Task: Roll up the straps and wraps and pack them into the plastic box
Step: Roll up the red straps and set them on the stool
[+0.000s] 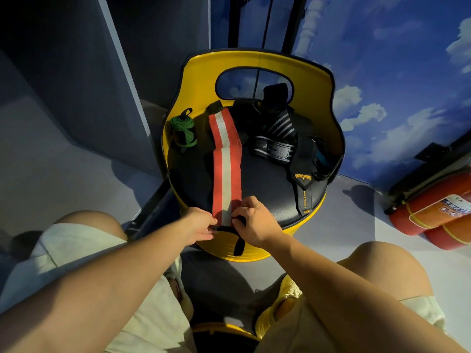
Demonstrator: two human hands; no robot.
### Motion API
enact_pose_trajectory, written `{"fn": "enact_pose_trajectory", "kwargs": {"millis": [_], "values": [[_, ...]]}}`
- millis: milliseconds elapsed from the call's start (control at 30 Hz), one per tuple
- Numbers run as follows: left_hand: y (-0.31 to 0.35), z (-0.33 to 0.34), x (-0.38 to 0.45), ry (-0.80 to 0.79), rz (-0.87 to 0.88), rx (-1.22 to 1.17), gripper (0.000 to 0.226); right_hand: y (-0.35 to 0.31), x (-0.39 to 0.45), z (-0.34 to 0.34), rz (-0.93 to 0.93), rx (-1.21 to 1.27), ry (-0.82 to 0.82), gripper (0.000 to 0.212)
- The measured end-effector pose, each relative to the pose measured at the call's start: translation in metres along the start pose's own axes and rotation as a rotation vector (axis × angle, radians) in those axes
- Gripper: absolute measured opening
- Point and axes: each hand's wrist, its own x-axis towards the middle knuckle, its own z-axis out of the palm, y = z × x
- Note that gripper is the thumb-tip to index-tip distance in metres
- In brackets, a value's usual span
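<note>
Yellow seat (254,61), red fire extinguishers (430,210)

rolled wrap (183,132) left, straps (288,141) right

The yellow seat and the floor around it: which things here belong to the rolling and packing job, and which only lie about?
Belong to the job:
- red and white wrap, near end held by left hand and right hand
- green rolled wrap
- black and grey striped wraps
- black lifting strap

Only lying about:
- yellow seat
- red fire extinguishers
</note>
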Motion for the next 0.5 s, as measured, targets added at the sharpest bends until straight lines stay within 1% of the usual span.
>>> {"fn": "enact_pose_trajectory", "kwargs": {"millis": [67,167,200,267,367,433,500], "values": [[0.0009,-0.0004,0.0016,-0.024,-0.024,-0.036,0.032,0.0001,-0.0019,-0.0021,-0.069,-0.015,-0.025,0.025],[0.0018,-0.0005,0.0023,-0.047,-0.05,-0.086,0.025,0.0012,-0.003,-0.0049,-0.142,-0.124,-0.116,0.04],[0.0019,-0.0003,0.0024,-0.051,-0.057,-0.095,0.022,0.0014,-0.0025,-0.0045,-0.15,-0.164,-0.124,0.041],[0.0018,0.0003,0.0039,-0.058,-0.065,-0.116,0.02,0.0002,-0.0022,-0.0035,-0.178,-0.204,-0.091,0.033],[0.0031,0.0022,0.0026,-0.06,-0.065,-0.128,0.029,0.0011,-0.002,-0.0025,-0.184,-0.169,-0.057,0.022],[0.0046,0.0041,0.0008,-0.055,-0.052,-0.109,0.034,0.003,-0.0023,-0.0028,-0.165,-0.15,-0.051,0.022],[0.0067,0.0055,-0.001,-0.05,-0.023,-0.076,0.031,0.0048,-0.0008,-0.002,-0.147,-0.138,-0.06,0.023]]}}
